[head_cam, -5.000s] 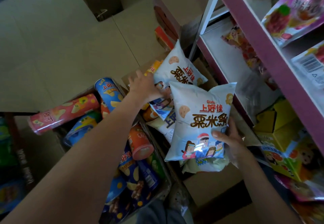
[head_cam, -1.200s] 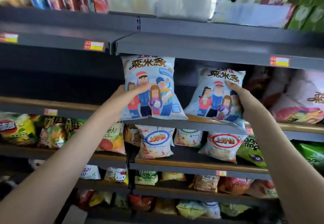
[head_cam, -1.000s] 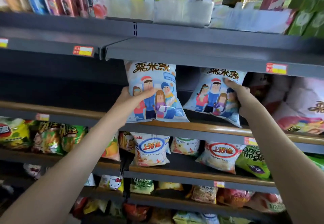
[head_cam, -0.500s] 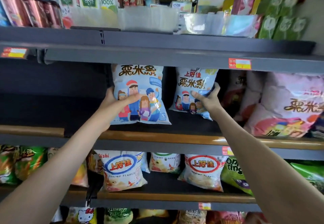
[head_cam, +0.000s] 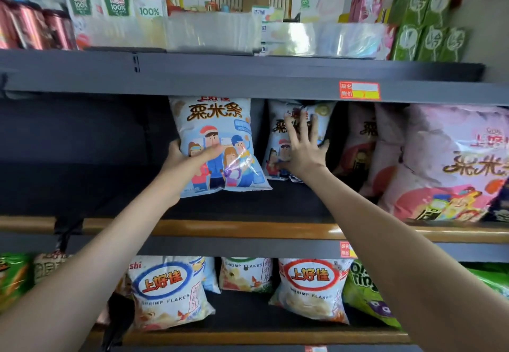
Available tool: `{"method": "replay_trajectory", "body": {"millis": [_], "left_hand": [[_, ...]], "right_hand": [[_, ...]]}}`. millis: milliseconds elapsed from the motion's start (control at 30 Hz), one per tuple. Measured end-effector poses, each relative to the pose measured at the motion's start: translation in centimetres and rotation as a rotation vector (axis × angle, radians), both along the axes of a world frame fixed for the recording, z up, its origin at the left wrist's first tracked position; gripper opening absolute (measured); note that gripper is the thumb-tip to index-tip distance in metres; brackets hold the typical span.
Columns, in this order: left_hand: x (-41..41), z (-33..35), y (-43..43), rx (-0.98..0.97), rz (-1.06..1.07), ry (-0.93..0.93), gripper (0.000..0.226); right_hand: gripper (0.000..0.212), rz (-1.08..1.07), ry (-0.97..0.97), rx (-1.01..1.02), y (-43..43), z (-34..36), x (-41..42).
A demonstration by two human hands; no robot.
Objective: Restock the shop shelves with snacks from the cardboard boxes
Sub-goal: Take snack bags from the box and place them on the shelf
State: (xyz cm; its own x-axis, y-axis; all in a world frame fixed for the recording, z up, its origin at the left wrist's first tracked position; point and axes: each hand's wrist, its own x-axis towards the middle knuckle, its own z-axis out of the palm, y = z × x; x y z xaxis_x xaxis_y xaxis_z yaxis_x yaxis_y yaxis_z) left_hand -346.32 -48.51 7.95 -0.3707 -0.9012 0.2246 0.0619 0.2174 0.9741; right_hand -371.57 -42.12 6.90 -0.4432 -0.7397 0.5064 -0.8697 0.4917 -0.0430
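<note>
Two pale blue snack bags with cartoon children stand inside the dark middle shelf (head_cam: 248, 208). My left hand (head_cam: 190, 159) grips the nearer bag (head_cam: 217, 131) by its left edge, thumb across the front; the bag's bottom rests on the shelf. Deeper in, the second bag (head_cam: 278, 142) stands upright, and my right hand (head_cam: 303, 145) presses flat on its front with straight, spread fingers. The cardboard boxes are out of view.
Big pink snack bags (head_cam: 446, 164) fill the same shelf to the right. Left of the blue bags the shelf (head_cam: 82, 159) is dark. The shelf below holds shrimp-flake bags (head_cam: 168, 291) and green bags (head_cam: 363, 296). The top shelf carries cartons (head_cam: 113, 5) and green boxes (head_cam: 429, 27).
Both bags went from the shelf's front edge deeper into the shelf. My right hand let go of its bag and now presses flat on it. My left hand kept its grip.
</note>
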Motion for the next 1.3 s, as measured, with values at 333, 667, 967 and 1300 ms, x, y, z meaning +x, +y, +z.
{"method": "replay_trajectory", "body": {"millis": [333,667,967,1300], "left_hand": [[-2.8,-1.4,-1.3,-0.066,0.091,-0.086,0.088],[-7.7,-1.4,1.7,-0.041,-0.099,-0.053,0.089],[-12.2,-2.6,4.2,-0.214,-0.523,-0.324,0.111],[-13.5,-2.0,3.0,-0.572,-0.491,-0.742,0.122]], "right_hand": [[0.109,0.11,0.149,0.151,1.8,-0.4,-5.5],[0.068,0.445,-0.724,-0.418,4.6,1.8,-2.2],[0.145,0.501,-0.606,-0.278,8.7,-1.4,-2.3],[0.14,0.317,-0.4,-0.277,9.3,-2.1,-3.0]]}}
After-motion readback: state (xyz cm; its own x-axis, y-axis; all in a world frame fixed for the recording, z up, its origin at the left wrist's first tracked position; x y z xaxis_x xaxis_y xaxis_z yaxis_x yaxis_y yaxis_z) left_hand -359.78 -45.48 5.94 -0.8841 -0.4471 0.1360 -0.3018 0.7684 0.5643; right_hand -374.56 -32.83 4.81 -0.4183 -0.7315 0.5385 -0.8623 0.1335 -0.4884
